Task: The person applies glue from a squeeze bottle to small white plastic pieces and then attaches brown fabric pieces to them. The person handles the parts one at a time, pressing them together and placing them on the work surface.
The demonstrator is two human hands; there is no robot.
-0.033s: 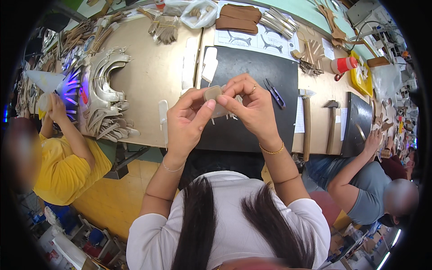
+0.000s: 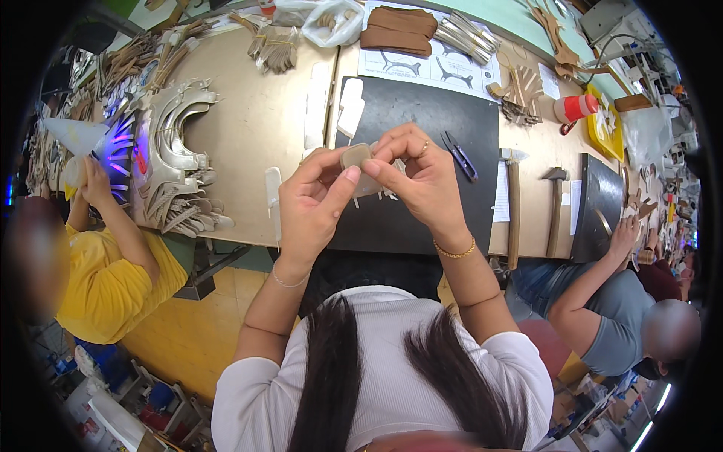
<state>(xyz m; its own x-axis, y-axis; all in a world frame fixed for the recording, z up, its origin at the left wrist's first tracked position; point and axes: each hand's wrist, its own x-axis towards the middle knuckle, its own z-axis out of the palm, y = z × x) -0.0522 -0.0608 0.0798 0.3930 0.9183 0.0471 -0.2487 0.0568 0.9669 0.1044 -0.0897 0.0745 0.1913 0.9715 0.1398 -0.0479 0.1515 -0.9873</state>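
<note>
Above a black work mat [image 2: 407,226], my two hands meet around a small beige piece with rounded corners [image 2: 355,156], perhaps leather. My left hand [image 2: 312,200] pinches its left side between thumb and fingers. My right hand [image 2: 418,179] grips the right side, its thumb pressed on the lower edge. Something pale shows just under the fingers, too covered to name. Off-white strips [image 2: 350,109] lie on the mat beyond my hands. Dark blue thread snips [image 2: 461,158] rest to the right of my right hand. A pale strap piece [image 2: 273,196] lies left of my left hand.
Two hammers [image 2: 514,211] [image 2: 556,203] lie right of the mat. Farther back are brown folded strips [image 2: 398,32], a printed sheet [image 2: 444,71] and a yellow tray [image 2: 605,135]. Curved pale straps [image 2: 173,143] pile up at left. Co-workers sit left and right.
</note>
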